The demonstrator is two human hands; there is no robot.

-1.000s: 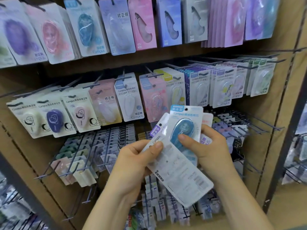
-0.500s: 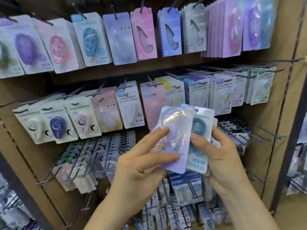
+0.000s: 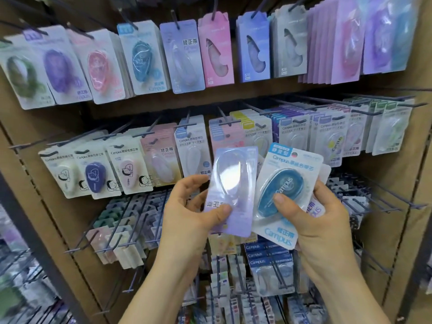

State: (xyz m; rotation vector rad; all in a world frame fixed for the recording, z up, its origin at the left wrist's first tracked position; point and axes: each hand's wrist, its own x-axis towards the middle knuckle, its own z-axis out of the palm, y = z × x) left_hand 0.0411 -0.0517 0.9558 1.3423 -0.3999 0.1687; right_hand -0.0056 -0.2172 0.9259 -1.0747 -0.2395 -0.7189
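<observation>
My left hand [image 3: 190,213] grips a lilac correction-tape pack [image 3: 230,190] with a clear blister, thumb pressed on its lower front. Beside it, my right hand [image 3: 320,220] holds a white pack with a blue Campus correction tape [image 3: 284,195], thumb on the blister, fingers behind. Another pack [image 3: 319,202] sits partly hidden behind the blue one in the same hand. The two front packs are side by side, their edges touching or overlapping slightly. Both are held up in front of the display rack.
A brown pegboard rack [image 3: 397,183] carries rows of hanging correction-tape packs on metal hooks: large packs on the top row [image 3: 180,57], smaller ones in the middle row [image 3: 131,169], refills below [image 3: 268,265]. Bare hooks [image 3: 383,199] jut out at the right. A dark post [image 3: 39,249] stands at the left.
The lilac pack, first turned with its back showing, now faces front in my left hand. The two packs have moved apart from overlapping to side by side. The view has drawn closer.
</observation>
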